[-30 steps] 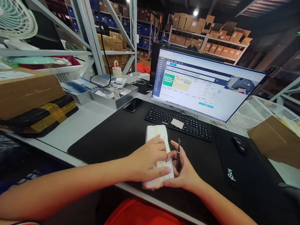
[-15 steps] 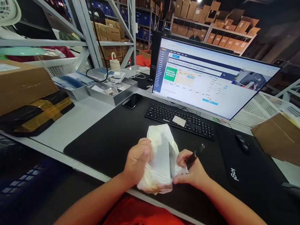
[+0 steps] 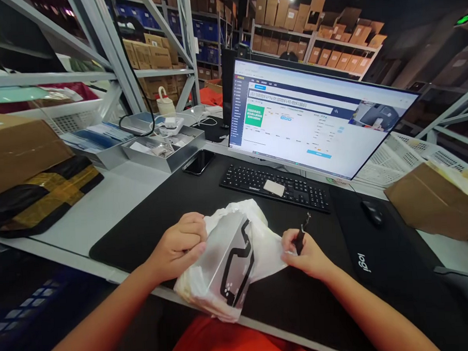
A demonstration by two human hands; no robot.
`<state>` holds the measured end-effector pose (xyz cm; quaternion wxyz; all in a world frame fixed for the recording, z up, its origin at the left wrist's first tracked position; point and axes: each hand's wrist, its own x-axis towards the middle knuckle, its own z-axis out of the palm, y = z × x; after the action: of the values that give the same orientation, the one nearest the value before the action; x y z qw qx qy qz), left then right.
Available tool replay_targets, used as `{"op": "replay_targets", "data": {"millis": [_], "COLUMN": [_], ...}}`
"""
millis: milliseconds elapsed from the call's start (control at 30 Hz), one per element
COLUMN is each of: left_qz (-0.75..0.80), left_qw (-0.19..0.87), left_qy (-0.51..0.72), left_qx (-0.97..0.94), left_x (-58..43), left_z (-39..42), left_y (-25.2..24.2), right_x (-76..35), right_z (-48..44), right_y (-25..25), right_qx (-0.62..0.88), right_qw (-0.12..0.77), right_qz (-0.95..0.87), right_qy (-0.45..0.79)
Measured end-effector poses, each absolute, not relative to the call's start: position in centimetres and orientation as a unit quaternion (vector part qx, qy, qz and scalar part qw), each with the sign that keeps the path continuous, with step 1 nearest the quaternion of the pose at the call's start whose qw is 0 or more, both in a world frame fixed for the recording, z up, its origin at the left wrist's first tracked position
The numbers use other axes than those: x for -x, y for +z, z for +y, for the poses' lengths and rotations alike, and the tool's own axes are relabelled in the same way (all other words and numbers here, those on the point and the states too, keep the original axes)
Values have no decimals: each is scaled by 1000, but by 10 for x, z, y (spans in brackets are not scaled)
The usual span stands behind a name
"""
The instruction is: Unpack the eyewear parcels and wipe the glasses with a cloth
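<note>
The white wrapping (image 3: 253, 211) now spreads wider, baring a grey box (image 3: 222, 261) (black-lined) at the worktop (image 3: 122, 188) edge; the left hand (image 3: 183, 245) grips one side, the right hand (image 3: 308, 256) a flap (image 3: 271, 256) and dark tool (image 3: 300, 240); unwrapping seems underway.

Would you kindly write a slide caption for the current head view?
Left hand and right hand hold a white wrapper open around a box.
</note>
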<state>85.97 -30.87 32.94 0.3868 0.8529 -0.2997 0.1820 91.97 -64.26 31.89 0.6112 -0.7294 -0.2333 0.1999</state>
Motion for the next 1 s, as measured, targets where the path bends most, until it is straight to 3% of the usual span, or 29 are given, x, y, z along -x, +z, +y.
{"op": "replay_targets", "data": {"millis": [133,233,400,500,600,800,1000], "left_qz": [-297,-245,-163,-112,-104,-127,-190], "left_qw": [378,401,370,262,200,231,188], "left_qy": [147,143,279,370,358,399,441], "left_qx": [-864,-871,-871,-884,-906,-878,-857], "left_x": [-871,-865,-805,-767,-750,-750,-750], "left_z": [-295,-294,-319,-347,-370,-372,-358], "left_y": [331,330,311,293,279,266,258], "right_x": [-945,-953,-940,-934,-934,-950,-968], "right_z": [-639,-620,-570,-547,-537,-554,-576], "right_y": [330,343,357,363,369,363,332], "right_qx": [721,671,554,541,554,598,611], "right_qw": [622,693,791,799,788,754,748], "right_qz": [-239,-176,-97,-87,-104,-118,-84], "right_qy": [193,197,241,249,249,246,246]}}
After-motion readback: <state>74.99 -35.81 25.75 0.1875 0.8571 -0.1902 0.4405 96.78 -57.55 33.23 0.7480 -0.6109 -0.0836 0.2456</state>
